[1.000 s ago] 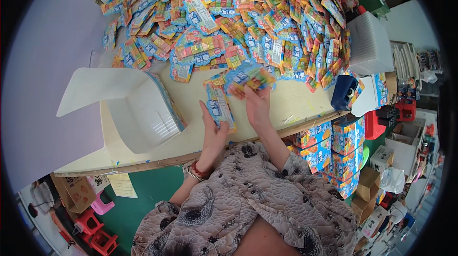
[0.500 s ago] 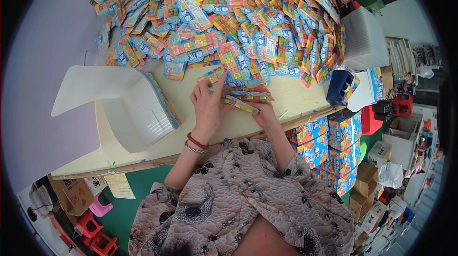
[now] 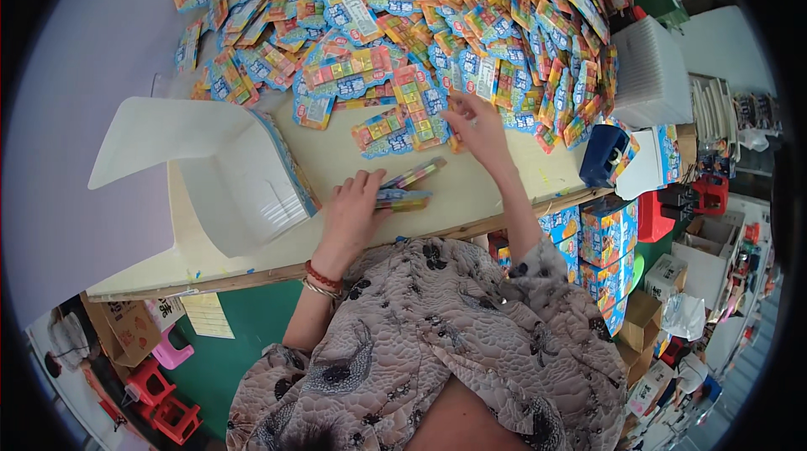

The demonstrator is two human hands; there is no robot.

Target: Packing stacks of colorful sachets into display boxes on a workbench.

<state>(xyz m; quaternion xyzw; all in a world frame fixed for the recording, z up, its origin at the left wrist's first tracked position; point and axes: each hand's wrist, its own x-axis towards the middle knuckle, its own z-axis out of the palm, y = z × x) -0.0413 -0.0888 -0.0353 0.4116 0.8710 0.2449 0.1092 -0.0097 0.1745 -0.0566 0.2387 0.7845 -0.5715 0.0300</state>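
Observation:
My left hand point(image 3: 349, 217) rests low over the table, closed round a few flat, colourful blister packs point(image 3: 407, 199) that stick out to the right of its fingers. My right hand point(image 3: 481, 136) is stretched to the near edge of a large heap of the same packs point(image 3: 420, 18). Its thumb and forefinger are bent and a little apart, beside a loose blister pack point(image 3: 418, 106) lying upright in front of the heap. Another pack point(image 3: 382, 131) lies just left of that one. The right hand's fingertips partly hide what lies beneath them.
An open white box point(image 3: 239, 186) stands on the table point(image 3: 336, 148) at left. At right are a stack of clear plastic trays point(image 3: 651, 73) and a dark blue tape dispenser point(image 3: 598, 152). Packed blue boxes point(image 3: 607, 241) sit below the table's right edge.
My right hand has left the packs it held together with my left hand and moved up and right to the heap. My left hand has lowered slightly, still holding the packs.

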